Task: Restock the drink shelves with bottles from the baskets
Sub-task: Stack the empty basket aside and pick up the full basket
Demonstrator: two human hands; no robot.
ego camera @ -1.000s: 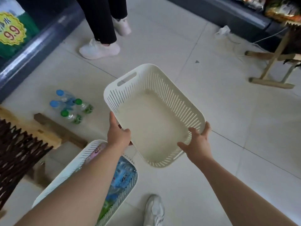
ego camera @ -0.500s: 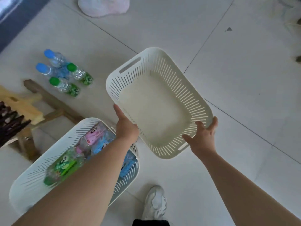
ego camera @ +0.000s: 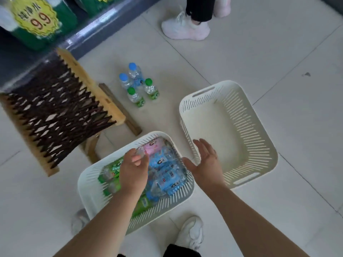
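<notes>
- Here, in the head view, the full basket [ego camera: 87,184] sits on the floor [ego camera: 278,52] by the person's feet. Its long axis runs near-left to far-right, and its bottles [ego camera: 167,173] lie on their sides, roughly along that line.
- The left hand [ego camera: 133,169] reaches inside, fingers curled round the top of a clear bottle [ego camera: 140,152].
- The right hand [ego camera: 206,164] hovers with straight fingers, holding nothing, over the near-left corner of the empty basket [ego camera: 259,130].
- Four standing bottles [ego camera: 137,84] cluster beyond, near a wooden rack [ego camera: 55,112].
</notes>
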